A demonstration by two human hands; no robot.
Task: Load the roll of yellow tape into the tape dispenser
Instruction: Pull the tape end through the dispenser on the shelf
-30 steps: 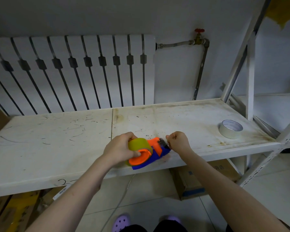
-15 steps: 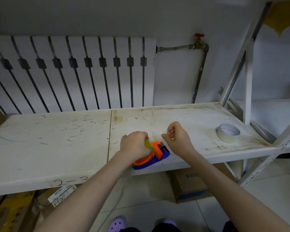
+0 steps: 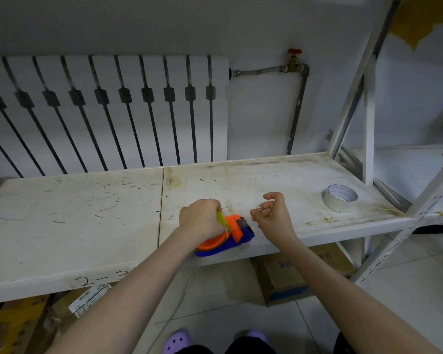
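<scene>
An orange and blue tape dispenser (image 3: 234, 237) lies at the front edge of the white shelf (image 3: 87, 226). The yellow tape roll (image 3: 222, 219) sits in it, mostly hidden under my left hand (image 3: 202, 221), which grips the roll and dispenser from above. My right hand (image 3: 273, 217) hovers just right of the dispenser's cutter end, fingers loosely curled with thumb and forefinger close together. I cannot tell whether a thin tape end is between them.
A white tape roll (image 3: 340, 198) stands at the shelf's right end. Slanted white shelf posts (image 3: 368, 118) rise on the right. A radiator (image 3: 108, 111) and pipe (image 3: 296, 103) line the back wall. A cardboard box (image 3: 302, 274) sits on the floor below.
My left hand turned over onto the roll and dispenser, covering the yellow roll. My right hand came off the dispenser's cutter end and rose to the right, fingers loosening.
</scene>
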